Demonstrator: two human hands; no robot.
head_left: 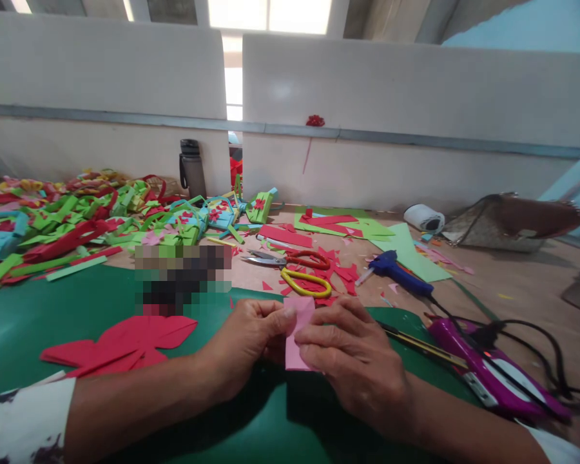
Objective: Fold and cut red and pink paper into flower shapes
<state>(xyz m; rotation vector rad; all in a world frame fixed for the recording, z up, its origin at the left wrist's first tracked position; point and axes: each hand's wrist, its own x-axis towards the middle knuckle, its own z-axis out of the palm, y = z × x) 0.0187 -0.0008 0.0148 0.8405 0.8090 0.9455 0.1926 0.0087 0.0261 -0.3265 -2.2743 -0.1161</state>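
So both hands were on the pink paper (292, 348), which was held up in front of the person, over the near part of the green mat (91, 290). The left hand (251, 341) had its left edge pinched, thumb on the front, and the right hand (357, 361) gripped the other side with its fingers lying across the face. Looked folded, though the fingers hid a fair bit

Left of the hands, a red cutout (120, 338) lay on the mat, and just behind it was something pixelated, no telling what. Scissors (283, 263) sat open just past the paper, one handle red, one yellow, with red scraps (345, 274) around them. Off to the right were a blue glue gun (403, 274), a knife (428, 346) and a purple power strip (507, 377), with the knife's near end by the strip. Farther back on the left was a big colorful pile of paper crafts (77, 216), with a dark bottle (192, 169) standing behind it
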